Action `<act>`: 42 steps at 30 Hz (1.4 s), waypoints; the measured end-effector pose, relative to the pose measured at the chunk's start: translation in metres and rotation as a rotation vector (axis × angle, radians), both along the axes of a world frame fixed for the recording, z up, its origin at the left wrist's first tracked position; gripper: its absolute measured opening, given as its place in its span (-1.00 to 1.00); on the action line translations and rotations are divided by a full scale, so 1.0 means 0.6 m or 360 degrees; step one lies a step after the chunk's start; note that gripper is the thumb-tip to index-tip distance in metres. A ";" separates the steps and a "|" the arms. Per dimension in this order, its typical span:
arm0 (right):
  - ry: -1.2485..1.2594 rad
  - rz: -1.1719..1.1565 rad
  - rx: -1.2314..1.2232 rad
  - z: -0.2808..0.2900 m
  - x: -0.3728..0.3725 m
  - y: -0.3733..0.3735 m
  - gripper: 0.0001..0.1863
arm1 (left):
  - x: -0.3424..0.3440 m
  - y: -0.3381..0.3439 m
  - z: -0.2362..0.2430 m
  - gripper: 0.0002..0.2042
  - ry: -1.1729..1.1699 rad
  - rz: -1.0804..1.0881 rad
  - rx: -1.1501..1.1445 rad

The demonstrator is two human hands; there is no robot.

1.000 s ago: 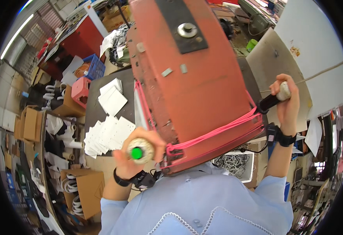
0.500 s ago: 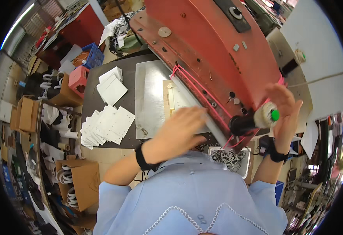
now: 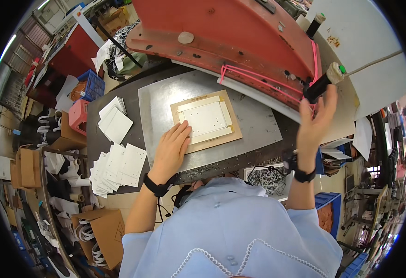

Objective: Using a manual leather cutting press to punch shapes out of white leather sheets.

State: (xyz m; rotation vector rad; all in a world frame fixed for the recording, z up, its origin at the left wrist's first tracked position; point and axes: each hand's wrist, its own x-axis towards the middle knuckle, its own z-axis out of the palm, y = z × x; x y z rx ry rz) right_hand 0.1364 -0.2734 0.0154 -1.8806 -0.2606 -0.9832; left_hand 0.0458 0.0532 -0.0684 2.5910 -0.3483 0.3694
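Note:
A square white sheet (image 3: 206,119) with small punched holes lies within a tan wooden die board (image 3: 231,111). Strips of cream padding border the sheet on the board. My left hand (image 3: 171,146) lies flat at the board's left edge, its fingertips touching the sheet's near-left corner. Raised at the right, my right hand (image 3: 316,118) has its fingers apart, just below the black handle (image 3: 318,88) of a large red press arm (image 3: 221,37). Whether those fingers brush the handle I cannot tell. Pink cord (image 3: 263,82) runs along the arm's lower edge.
Under the board is a metal plate (image 3: 154,99) on a dark table. Punched white sheets (image 3: 119,169) are fanned out at its left, with a stack of white sheets (image 3: 115,125) behind. A white bin of thin scraps (image 3: 268,180) stands near my body.
The red press arm has swung away toward the back right, uncovering the die board. My left hand has gone from beside the arm to the board; my right hand has shifted left below the handle.

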 end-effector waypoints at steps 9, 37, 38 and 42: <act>0.0349 0.0431 -0.0910 -0.151 -0.015 0.161 -0.79 | 0.012 -0.013 -0.003 -0.73 -0.0131 0.0089 -0.0070; 0.0524 0.1112 -0.0608 -0.127 -0.056 0.164 -0.86 | -0.118 0.159 0.102 -0.77 0.0849 0.0454 -0.1301; 0.0458 0.1111 -0.0672 -0.128 -0.052 0.175 -0.86 | -0.136 0.192 0.096 -0.76 0.0812 0.0536 -0.1231; 0.0206 0.1043 -0.0894 -0.131 -0.040 0.214 -0.89 | -0.179 0.245 0.062 -0.69 0.0050 0.0987 0.0033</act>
